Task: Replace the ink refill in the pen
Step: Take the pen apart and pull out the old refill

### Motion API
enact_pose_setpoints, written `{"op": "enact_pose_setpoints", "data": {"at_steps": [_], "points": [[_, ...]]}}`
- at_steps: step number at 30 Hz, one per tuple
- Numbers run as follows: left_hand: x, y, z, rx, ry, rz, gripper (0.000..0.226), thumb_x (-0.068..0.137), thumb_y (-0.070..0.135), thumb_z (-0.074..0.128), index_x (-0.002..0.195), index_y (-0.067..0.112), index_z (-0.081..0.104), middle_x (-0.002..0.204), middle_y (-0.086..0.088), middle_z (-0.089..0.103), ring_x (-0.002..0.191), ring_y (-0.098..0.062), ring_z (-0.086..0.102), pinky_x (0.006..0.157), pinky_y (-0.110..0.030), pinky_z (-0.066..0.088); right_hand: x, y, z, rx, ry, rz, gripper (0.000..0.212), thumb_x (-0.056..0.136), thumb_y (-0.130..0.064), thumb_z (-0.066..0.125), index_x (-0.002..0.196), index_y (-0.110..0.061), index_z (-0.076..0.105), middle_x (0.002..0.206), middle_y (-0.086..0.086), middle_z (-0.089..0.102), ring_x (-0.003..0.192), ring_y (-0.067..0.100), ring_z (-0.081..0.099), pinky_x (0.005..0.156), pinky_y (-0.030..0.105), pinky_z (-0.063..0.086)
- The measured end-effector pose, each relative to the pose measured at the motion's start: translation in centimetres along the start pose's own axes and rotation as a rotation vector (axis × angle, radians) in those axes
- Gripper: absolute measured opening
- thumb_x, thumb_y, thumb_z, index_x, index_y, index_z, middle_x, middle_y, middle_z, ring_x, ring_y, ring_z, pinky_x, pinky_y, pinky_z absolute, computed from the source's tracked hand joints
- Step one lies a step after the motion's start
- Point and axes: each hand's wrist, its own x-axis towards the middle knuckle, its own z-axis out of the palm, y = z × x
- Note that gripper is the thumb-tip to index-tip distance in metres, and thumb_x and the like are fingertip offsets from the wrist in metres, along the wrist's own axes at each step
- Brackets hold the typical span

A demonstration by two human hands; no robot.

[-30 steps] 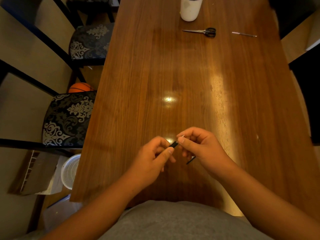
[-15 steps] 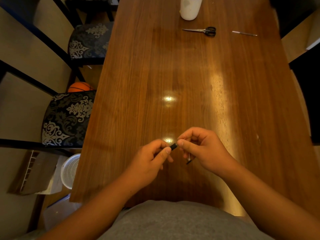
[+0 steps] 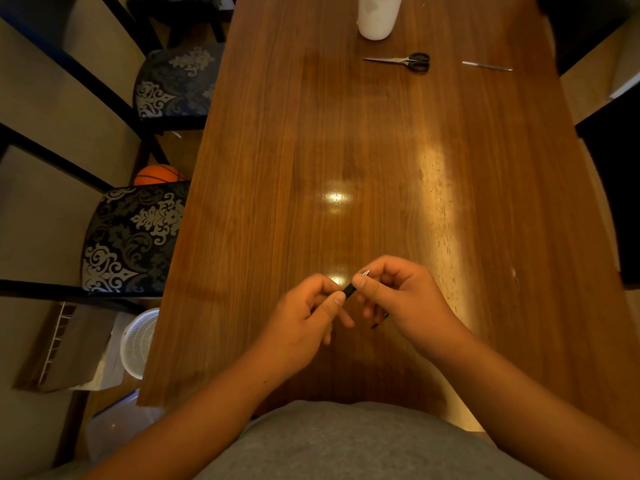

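Note:
A black pen (image 3: 349,291) sits between both hands just above the near part of the wooden table (image 3: 381,168). My left hand (image 3: 308,317) pinches its lower black section between thumb and fingers. My right hand (image 3: 401,299) pinches the silver-tipped front end, whose point shows above the thumb. A thin dark piece (image 3: 380,320) sticks out below my right palm; what it is I cannot tell. A slim silver refill (image 3: 486,66) lies alone at the table's far right.
Black-handled scissors (image 3: 403,60) and a white cup (image 3: 377,17) lie at the far end. Two patterned chairs (image 3: 135,237) stand along the left edge, with a basketball (image 3: 157,174) and a white basket (image 3: 140,341) on the floor.
The hands stay joined on the pen. My right fingers have shifted their grip on the front end, so the silver tip and the dark piece below the palm show again.

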Motion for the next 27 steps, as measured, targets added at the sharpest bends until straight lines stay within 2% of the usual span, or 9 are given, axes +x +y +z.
{"op": "enact_pose_setpoints", "data": {"at_steps": [2, 5, 8, 14, 18, 23, 25, 27], "points": [[0.0, 0.1, 0.2, -0.05, -0.011, -0.026, 0.014, 0.095, 0.027, 0.048, 0.088, 0.022, 0.058, 0.072, -0.001, 0.075, 0.043, -0.006, 0.049, 0.046, -0.018, 0.041, 0.0, -0.1, -0.1, 0.034, -0.002, 0.01, 0.007, 0.088, -0.007, 0.064, 0.088, 0.0, 0.066, 0.062, 0.004, 0.064, 0.049, 0.01, 0.059, 0.046, 0.025, 0.045], [0.0, 0.2, 0.4, -0.103, -0.025, -0.061, 0.004, 0.088, 0.033, 0.057, 0.088, 0.029, 0.057, 0.07, -0.003, 0.074, 0.045, -0.007, 0.05, 0.044, -0.021, 0.04, 0.0, -0.1, -0.1, 0.073, -0.001, 0.016, 0.005, 0.088, -0.005, 0.062, 0.089, -0.002, 0.067, 0.062, 0.003, 0.064, 0.049, 0.009, 0.057, 0.046, 0.023, 0.044], [-0.1, 0.1, 0.4, -0.118, -0.036, -0.068, 0.006, 0.088, 0.03, 0.061, 0.089, 0.031, 0.056, 0.072, -0.005, 0.074, 0.048, -0.007, 0.053, 0.046, -0.021, 0.042, 0.0, -0.1, -0.2, 0.09, 0.0, 0.012, 0.005, 0.088, -0.006, 0.063, 0.089, -0.004, 0.068, 0.062, 0.001, 0.064, 0.051, 0.01, 0.057, 0.046, 0.022, 0.045], [-0.1, 0.4, 0.2, -0.104, -0.024, -0.053, 0.025, 0.092, 0.02, 0.06, 0.08, 0.042, 0.057, 0.071, -0.001, 0.073, 0.047, -0.001, 0.054, 0.046, -0.014, 0.041, 0.3, 0.2, -0.4, 0.105, 0.034, -0.015, 0.006, 0.087, -0.01, 0.064, 0.088, -0.007, 0.07, 0.068, 0.004, 0.066, 0.054, 0.01, 0.059, 0.048, 0.023, 0.047], [-0.1, 0.2, 0.2, -0.099, -0.027, -0.067, 0.021, 0.09, 0.025, 0.06, 0.079, 0.043, 0.057, 0.071, 0.002, 0.073, 0.048, 0.001, 0.055, 0.046, -0.013, 0.042, 0.5, 0.4, -0.6, 0.154, 0.085, -0.003, 0.014, 0.091, -0.016, 0.059, 0.091, -0.009, 0.072, 0.073, 0.002, 0.067, 0.059, 0.011, 0.061, 0.049, 0.022, 0.048], [-0.1, -0.5, 0.1, -0.056, -0.015, -0.097, 0.026, 0.092, 0.022, 0.061, 0.079, 0.044, 0.057, 0.074, 0.002, 0.074, 0.05, 0.002, 0.056, 0.047, -0.012, 0.042, 1.0, 0.9, -1.2, 0.24, 0.193, 0.023, 0.012, 0.09, -0.016, 0.062, 0.09, -0.014, 0.074, 0.073, -0.002, 0.069, 0.061, 0.008, 0.061, 0.05, 0.021, 0.048], [0.0, -0.8, 0.0, -0.046, -0.008, -0.112, 0.024, 0.092, 0.022, 0.061, 0.08, 0.042, 0.057, 0.074, 0.002, 0.074, 0.05, 0.002, 0.056, 0.048, -0.012, 0.043, 1.2, 1.5, -1.6, 0.144, 0.229, 0.009, 0.01, 0.087, -0.015, 0.066, 0.09, -0.016, 0.076, 0.071, -0.004, 0.071, 0.061, 0.006, 0.062, 0.05, 0.018, 0.049], [0.0, -1.3, -0.2, -0.032, 0.005, -0.133, 0.017, 0.092, 0.023, 0.061, 0.082, 0.036, 0.058, 0.074, 0.001, 0.074, 0.051, 0.001, 0.056, 0.048, -0.013, 0.044, 1.4, 2.6, -1.9, -0.068, 0.254, 0.002, 0.011, 0.085, -0.018, 0.07, 0.089, -0.026, 0.076, 0.071, -0.011, 0.073, 0.064, -0.001, 0.065, 0.054, 0.013, 0.049]]}}
